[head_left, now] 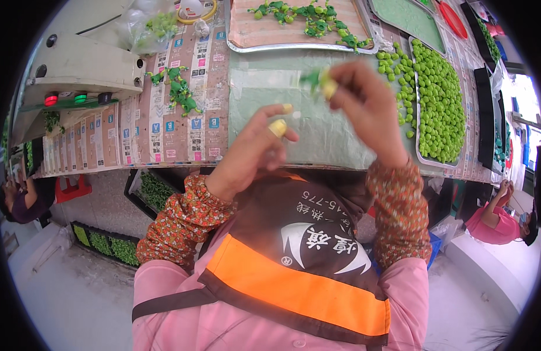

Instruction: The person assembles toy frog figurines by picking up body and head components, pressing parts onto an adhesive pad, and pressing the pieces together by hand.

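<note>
While probably pinching a blurred green figure [311, 79] in the right hand [364, 104] over the papered worktop [185, 131], holds the left hand [253, 146] loosely open, with a ball tray [418, 117] at right and pale floor [77, 298] below.

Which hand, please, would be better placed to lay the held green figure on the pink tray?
Probably the right hand: it holds the green figure and is nearer the pink tray; the left hand is lower.

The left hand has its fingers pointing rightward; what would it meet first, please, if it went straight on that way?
Going straight, the left hand would probably meet the right hand first, near its yellow-wrapped fingertips holding a small green piece; depth is unclear, so it might pass underneath.
</note>
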Tool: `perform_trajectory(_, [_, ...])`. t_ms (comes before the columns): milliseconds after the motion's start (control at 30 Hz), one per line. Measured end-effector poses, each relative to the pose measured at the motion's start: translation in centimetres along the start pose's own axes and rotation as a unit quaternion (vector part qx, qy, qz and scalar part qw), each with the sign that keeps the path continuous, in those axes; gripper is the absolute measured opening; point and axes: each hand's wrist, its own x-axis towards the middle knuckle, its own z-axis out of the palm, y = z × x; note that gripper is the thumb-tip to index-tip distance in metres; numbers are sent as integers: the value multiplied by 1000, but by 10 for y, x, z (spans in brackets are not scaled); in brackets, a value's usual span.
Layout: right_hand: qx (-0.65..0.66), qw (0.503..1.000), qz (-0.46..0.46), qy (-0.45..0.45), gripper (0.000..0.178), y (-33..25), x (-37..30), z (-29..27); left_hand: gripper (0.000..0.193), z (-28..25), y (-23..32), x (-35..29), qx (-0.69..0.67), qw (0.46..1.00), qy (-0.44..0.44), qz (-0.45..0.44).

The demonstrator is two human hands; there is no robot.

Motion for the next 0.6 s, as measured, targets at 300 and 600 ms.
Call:
perform_trajectory(300, [-272,951,-10,146,17,39,30,-75,23,-26,-5,-15,53,998,17,10])
perform_trajectory(600, [-500,859,-75,84,24,62,-9,-51,17,-42,22,-20,145,981,103,78])
